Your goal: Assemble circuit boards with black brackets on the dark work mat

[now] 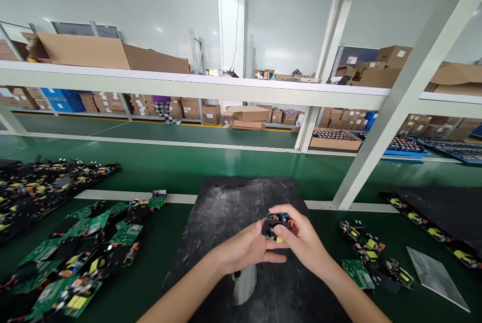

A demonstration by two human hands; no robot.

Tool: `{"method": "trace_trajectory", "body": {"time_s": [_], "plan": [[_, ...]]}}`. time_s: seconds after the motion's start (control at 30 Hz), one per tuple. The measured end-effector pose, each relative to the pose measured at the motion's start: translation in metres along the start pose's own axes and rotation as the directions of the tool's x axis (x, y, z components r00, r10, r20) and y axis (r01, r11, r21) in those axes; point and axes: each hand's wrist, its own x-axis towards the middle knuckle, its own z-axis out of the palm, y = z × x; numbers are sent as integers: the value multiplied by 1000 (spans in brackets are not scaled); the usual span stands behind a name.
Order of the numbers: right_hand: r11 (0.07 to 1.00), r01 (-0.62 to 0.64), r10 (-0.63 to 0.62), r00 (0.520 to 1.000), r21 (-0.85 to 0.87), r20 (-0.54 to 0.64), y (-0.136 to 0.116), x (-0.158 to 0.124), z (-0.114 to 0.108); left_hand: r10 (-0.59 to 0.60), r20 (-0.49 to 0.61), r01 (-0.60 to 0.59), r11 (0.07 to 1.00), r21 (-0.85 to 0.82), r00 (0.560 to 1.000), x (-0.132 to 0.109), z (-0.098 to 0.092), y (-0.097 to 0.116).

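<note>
Both my hands meet over a black mat (233, 207) on the green bench. My right hand (301, 240) is closed round a small circuit board (276, 223) with black, orange and yellow parts, holding it up off the mat. My left hand (246, 247) is curled against the board's near side, its fingers touching the board from below and the left. A grey, rounded piece (244, 283) lies on the mat just under my left wrist.
A heap of green circuit boards (86, 247) lies at the left, with a darker pile (41, 182) behind it. More boards (371, 255) and a grey sheet (435, 275) lie at the right. A white shelf frame (376, 137) crosses ahead. A person (163, 107) stands far back among cartons.
</note>
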Motion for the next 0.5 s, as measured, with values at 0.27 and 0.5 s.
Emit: {"method": "trace_trajectory", "body": {"time_s": [0.27,0.5], "plan": [[965,169,-151,983,-198,105,-2,2,-7,19,-55,-21,999,-35,998,0,3,-9],[970,29,-44,997,-239,-58,13,2,-3,226,-239,-199,971,131,944,7,9,-15]]}}
